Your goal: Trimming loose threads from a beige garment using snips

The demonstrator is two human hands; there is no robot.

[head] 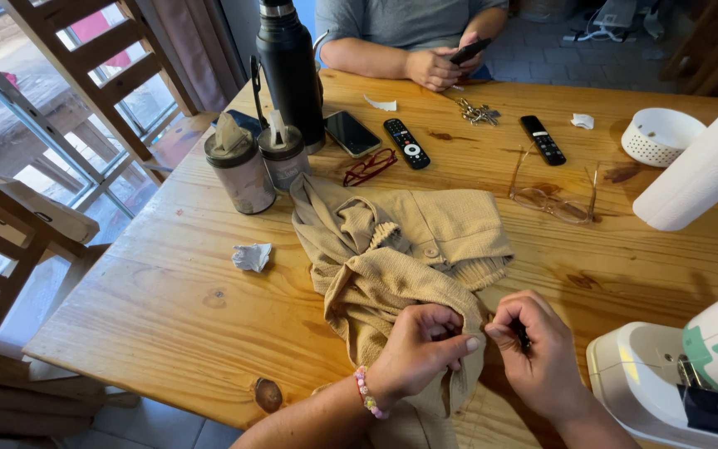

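Observation:
A beige knitted garment (413, 241) with a button lies bunched on the wooden table (168, 308). My left hand (421, 349), with a bead bracelet on the wrist, pinches a fold of the garment at its near edge. My right hand (538, 345) is closed right beside it, fingers curled around a small dark object that I cannot make out, touching the same edge of fabric.
A white sewing machine (683, 374) stands at the near right. Paper towel roll (700, 170), white bowl (658, 133), two pairs of glasses, two remotes, a phone, keys, a black flask (288, 66) and two wipe canisters lie further back. Another person (434, 50) across the table holds a phone.

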